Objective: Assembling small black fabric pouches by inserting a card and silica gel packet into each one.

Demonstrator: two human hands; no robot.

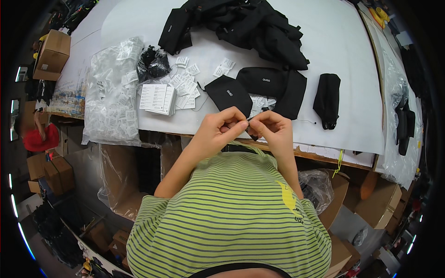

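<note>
Both hands meet over the front edge of the white table, fingertips pinched close together. My left hand and my right hand are closed around something small and dark, mostly hidden by the fingers. Just beyond them lies a flat black fabric pouch. Another black pouch lies behind it, beside more black fabric. White printed labels peek out between these pouches, right above my fingertips.
Left on the table are a stack of white cards, loose labels, a clear bag of labels and a black tangled bundle. Black pouches pile up at the back; one pouch lies right. Cardboard boxes stand below.
</note>
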